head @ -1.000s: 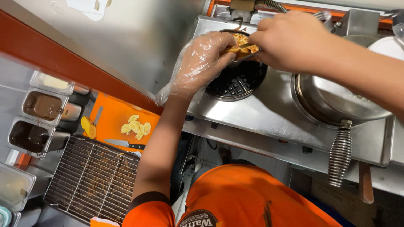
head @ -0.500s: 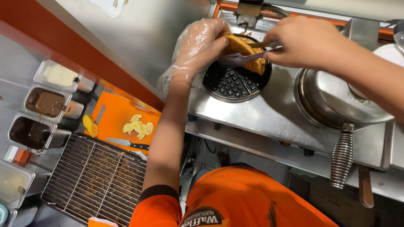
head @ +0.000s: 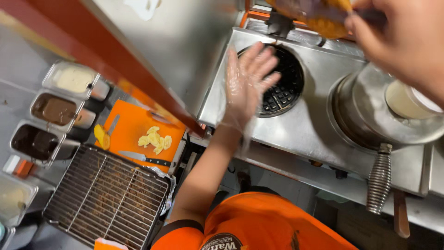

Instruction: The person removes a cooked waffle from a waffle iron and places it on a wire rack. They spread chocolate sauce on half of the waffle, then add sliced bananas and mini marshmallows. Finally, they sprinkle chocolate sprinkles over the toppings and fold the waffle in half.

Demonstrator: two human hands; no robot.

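Note:
My left hand (head: 249, 78), in a clear plastic glove, hovers flat with fingers spread over the round black waffle plate (head: 286, 92), which is bare. Up at the top right, my right hand (head: 402, 37) grips a thin metal utensil (head: 365, 16) carrying a golden-brown waffle (head: 319, 14). The waffle is blurred, lifted clear of the plate and partly cut off by the top edge.
A second round steel iron (head: 365, 115) with a coiled spring handle (head: 379, 178) stands to the right. Lower left are an orange cutting board (head: 127, 127) with banana slices (head: 155, 139) and a knife (head: 143, 158), a wire rack (head: 106, 194) and several sauce tubs (head: 53, 109).
The waffle has been lifted off the plate up and to the right by my right hand. My left hand let go of it and now hangs open over the bare plate.

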